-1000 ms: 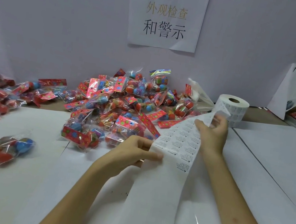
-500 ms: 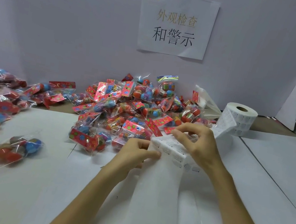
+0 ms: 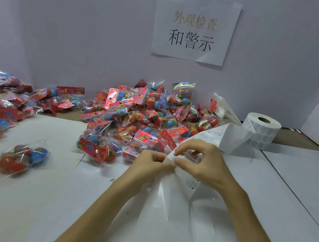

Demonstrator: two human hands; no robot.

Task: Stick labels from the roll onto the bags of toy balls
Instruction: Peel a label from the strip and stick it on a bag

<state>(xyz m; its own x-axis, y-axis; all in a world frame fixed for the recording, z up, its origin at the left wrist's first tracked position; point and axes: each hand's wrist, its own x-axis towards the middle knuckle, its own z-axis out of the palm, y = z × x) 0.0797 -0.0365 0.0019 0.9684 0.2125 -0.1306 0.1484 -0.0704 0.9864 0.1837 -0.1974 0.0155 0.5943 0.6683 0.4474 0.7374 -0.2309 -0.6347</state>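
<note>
A pale lilac wall [image 3: 75, 24] backs a white table top [image 3: 26, 204]. On the wall hangs a white paper sign [image 3: 194, 26] with printed Chinese characters and a yellow tab at its top left corner.

Near the middle of the table, a long white paper label strip [image 3: 225, 135] carrying small black-printed labels runs from the white cylindrical label roll [image 3: 261, 130]. The roll stands on end at the right rear. The label strip comes down to the two hands and on toward the camera, where its bare glossy backing lies rumpled on the table.

The left hand [image 3: 147, 165] has its fingers curled and pinches the label strip's left edge between thumb and fingertips. The right hand [image 3: 203, 165] meets it from the other side. Its thumb and forefinger nip the label strip at almost the same spot, and its other fingers are bent above. Whether one label is lifted between the hands is too small to tell.

Just behind the hands lies a big heap of clear plastic bags [image 3: 145, 114]. They hold red and blue toy balls under red flowered header cards, and the heap reaches back to the wall. A single clear bag [image 3: 23, 158] of balls lies apart at the left front, its header card toward the camera. A looser spread of bags [image 3: 1, 100] runs along the left edge. A crumpled white plastic sack [image 3: 221, 107] shows behind the heap, near the label roll.
</note>
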